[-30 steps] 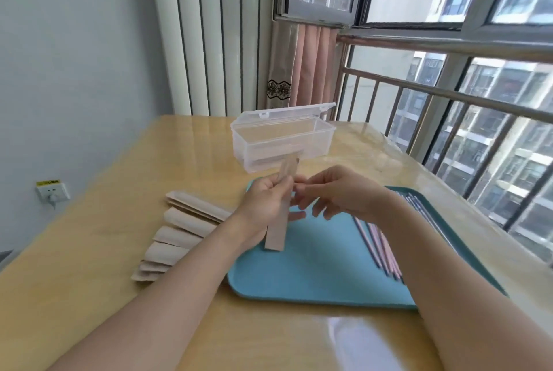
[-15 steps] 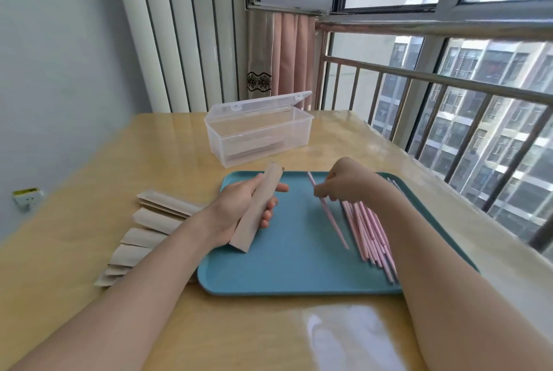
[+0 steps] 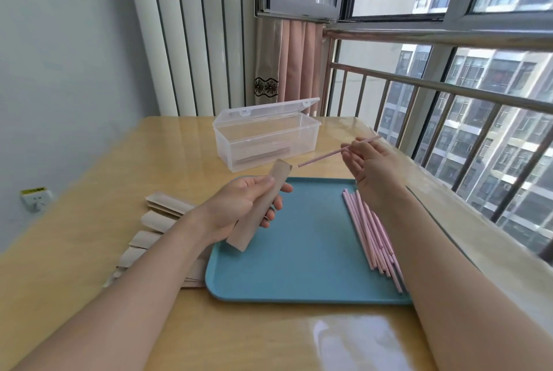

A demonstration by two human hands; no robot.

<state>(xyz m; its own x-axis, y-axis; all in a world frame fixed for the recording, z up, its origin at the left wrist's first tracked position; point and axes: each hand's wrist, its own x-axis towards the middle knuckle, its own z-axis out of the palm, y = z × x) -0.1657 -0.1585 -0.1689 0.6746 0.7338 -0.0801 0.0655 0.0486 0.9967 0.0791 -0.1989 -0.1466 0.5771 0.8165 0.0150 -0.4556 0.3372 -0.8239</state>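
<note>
as the left hand (image 3: 239, 206) curls fingers and thumb round a brown paper sleeve (image 3: 263, 206), its open mouth tilted up and to the right, the right hand (image 3: 371, 167) pinches a pink straw (image 3: 323, 156) near its far end between thumb and fingertips, the other fingers loose. the straw's near tip hangs just beside the sleeve's mouth, not yet inside, above the far edge of a teal tray (image 3: 299, 265). the feed looks likeliest to go cleanly if the left hand eases its squeeze so the mouth gapes, and the straw lines up along the sleeve before sliding in. more pink straws (image 3: 371, 236) lie bundled on the tray's right side. spare sleeves (image 3: 158, 221) fan out on the wooden table (image 3: 89, 251) to its left, and a clear plastic box (image 3: 266, 143) stands open beyond.
</note>
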